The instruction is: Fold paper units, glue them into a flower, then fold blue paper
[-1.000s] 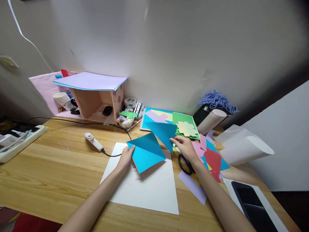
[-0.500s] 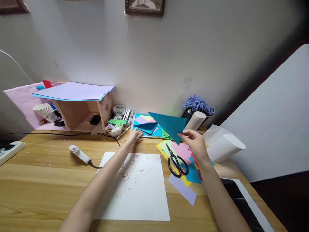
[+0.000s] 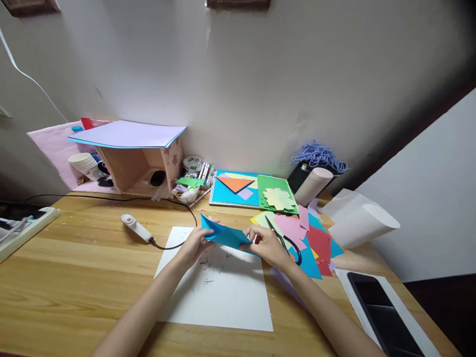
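A folded piece of blue paper (image 3: 227,237) is held up between both hands, over a white sheet (image 3: 223,307) with reddish-brown marks. My left hand (image 3: 196,243) pinches its left end, thumb on the near face. My right hand (image 3: 266,243) grips its right end with thumb and fingers. To the right of that hand, black-handled scissors (image 3: 297,252) rest on a pile of coloured paper scraps, partly hidden by the hand and forearm. An orange triangle of paper (image 3: 235,184) lies on the blue sheet at the back.
A white glue gun (image 3: 136,229) with a black cord lies at left. Behind it stands an open box (image 3: 130,168) topped with purple paper. Green paper (image 3: 273,186), rolled white paper (image 3: 357,223), blue yarn (image 3: 318,157) and a black phone-like panel (image 3: 383,307) are on the right.
My right hand brought the blue paper down and towards me. My left hand drew back from the stack at the back and now grips the paper's left end. The view shifted slightly.
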The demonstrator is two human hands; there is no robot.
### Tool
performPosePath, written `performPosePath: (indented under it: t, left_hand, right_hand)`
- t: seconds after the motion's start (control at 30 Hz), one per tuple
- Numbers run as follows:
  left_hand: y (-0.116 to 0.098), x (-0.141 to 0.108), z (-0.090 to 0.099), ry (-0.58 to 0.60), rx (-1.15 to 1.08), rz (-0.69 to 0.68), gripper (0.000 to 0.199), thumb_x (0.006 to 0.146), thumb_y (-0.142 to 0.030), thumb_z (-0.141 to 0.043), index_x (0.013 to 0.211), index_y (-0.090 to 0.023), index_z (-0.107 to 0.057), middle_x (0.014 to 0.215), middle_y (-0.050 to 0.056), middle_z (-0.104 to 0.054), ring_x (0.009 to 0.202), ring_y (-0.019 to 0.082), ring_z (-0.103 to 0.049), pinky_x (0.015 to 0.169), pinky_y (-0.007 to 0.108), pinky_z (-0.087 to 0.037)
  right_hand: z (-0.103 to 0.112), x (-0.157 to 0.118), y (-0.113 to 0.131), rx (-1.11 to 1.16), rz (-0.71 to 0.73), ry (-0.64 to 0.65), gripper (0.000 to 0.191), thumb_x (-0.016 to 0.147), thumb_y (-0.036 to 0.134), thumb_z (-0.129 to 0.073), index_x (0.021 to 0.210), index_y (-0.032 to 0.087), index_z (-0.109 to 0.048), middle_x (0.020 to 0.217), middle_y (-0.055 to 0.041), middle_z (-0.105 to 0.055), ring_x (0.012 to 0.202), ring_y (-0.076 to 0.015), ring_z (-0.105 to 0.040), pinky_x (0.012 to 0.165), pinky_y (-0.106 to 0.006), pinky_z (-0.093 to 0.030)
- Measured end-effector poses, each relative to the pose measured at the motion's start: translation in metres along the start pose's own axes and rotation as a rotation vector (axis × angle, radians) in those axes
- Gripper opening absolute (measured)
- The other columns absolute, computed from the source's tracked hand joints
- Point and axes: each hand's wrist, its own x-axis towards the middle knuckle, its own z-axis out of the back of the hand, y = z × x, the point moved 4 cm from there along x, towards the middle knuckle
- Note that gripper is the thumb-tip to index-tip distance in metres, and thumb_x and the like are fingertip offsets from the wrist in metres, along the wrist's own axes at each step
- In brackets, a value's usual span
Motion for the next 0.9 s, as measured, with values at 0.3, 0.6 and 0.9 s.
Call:
performPosePath:
  t: [0.3,0.6,0.9]
  left_hand:
    - [0.028,0.006,0.015,-0.075,0.46,-0.215,0.07,0.063,-0.026,-0.07,0.126,-0.021,-0.039,0.126,0.014,-0.05,0.114,0.029,-0.049,0.091,0.044,-0.042]
    - [0.032,-0.048,-0.021,0.601,1.327,-0.46,0.08,0.069,-0.047,-0.064,0.137,-0.026,-0.028,0.146,0.011,-0.023,0.135,0.03,-0.016,0.108,0.053,-0.011]
    - [0.048,-0.037,-0.004,0.445,1.316,-0.56,0.03,0.088,-0.033,-0.039,0.107,-0.025,-0.061,0.124,0.011,-0.054,0.117,0.027,-0.049,0.095,0.043,-0.038]
  right_hand:
    - [-0.008,-0.033,-0.058,0.177,-0.263,-0.165,0.032,0.071,0.045,-0.062,0.076,0.02,-0.042,0.052,0.0089,-0.034,0.045,-0.008,-0.035,0.044,-0.021,-0.028]
    - [-0.016,-0.044,-0.06,-0.053,-0.241,-0.234,0.051,0.078,0.032,-0.054,0.124,0.021,-0.037,0.058,0.006,-0.048,0.053,-0.0134,-0.048,0.053,-0.025,-0.04]
    - [0.0,-0.045,-0.042,-0.308,-0.153,0.06,0.027,0.084,0.04,-0.048,0.097,0.021,-0.063,0.092,-0.0065,-0.058,0.084,-0.0194,-0.055,0.075,-0.032,-0.043]
